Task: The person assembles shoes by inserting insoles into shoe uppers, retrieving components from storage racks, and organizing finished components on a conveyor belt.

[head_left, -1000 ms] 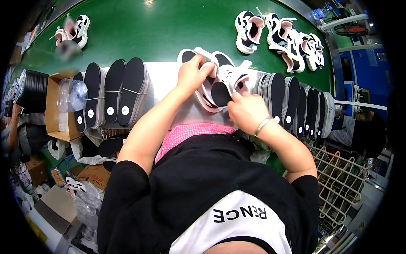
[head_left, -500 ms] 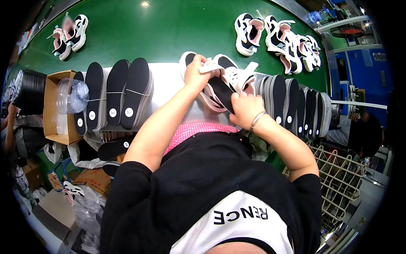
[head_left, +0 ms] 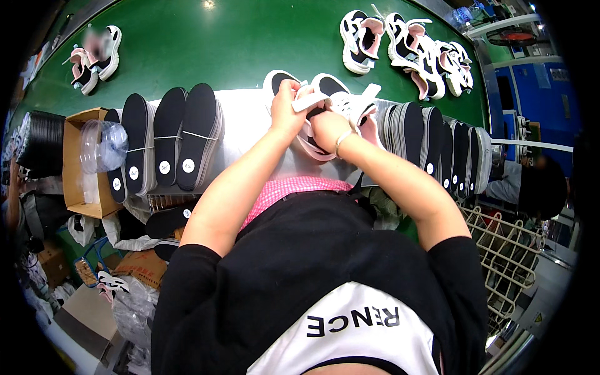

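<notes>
A white, black and pink sneaker (head_left: pixel 274 81) is between my hands on the near side of the bench, its heel toward me. My left hand (head_left: pixel 287 111) is closed on the upper by the white tab at its opening. My right hand (head_left: pixel 330 131), with a bracelet at the wrist, reaches into the opening. Its fingers are hidden inside the shoe. Only a small dark patch shows by those fingers; the rest of the inside is covered. Right beside it stands a matching sneaker (head_left: pixel 355 107) with white laces and a raised white tab.
Banded stacks of black insoles (head_left: pixel 201 128) stand at the left, more insole stacks (head_left: pixel 409 134) at the right. A cardboard box (head_left: pixel 74 181) holds a clear plastic container (head_left: pixel 103 147). Other sneakers (head_left: pixel 361 44) lie on the green bench (head_left: pixel 250 37). A wire basket (head_left: pixel 506 262) sits lower right.
My right hand has moved left and forward into the shoe's opening. The black insole it held at the heel is now mostly out of sight. My left hand keeps its hold.
</notes>
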Demonstrator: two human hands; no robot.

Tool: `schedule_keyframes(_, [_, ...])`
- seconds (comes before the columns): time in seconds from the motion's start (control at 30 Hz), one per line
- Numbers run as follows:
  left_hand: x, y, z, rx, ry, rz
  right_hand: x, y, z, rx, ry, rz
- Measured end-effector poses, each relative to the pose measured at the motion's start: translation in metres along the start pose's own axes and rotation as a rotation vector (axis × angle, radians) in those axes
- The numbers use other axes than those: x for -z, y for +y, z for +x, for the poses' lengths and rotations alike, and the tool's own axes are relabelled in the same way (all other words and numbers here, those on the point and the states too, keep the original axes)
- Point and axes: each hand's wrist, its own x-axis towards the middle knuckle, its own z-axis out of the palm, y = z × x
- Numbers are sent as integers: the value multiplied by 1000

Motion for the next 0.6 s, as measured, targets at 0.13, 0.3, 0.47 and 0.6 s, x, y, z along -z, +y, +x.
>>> schedule_keyframes(0.13, [-8,-22,6,62,-36,-121,9,-1,4,-14,-174,35])
schedule_keyframes(0.3, [-8,-16,7,102,-89,-146,5,15,19,46,-476,-85])
schedule_keyframes(0.47, [-9,-16,5,116,-48,-58,15,-4,10,-54,-323,-266])
schedule_keyframes(0.6, [-4,6,5,220,-73,-81,24,-1,4,-10,-360,-379])
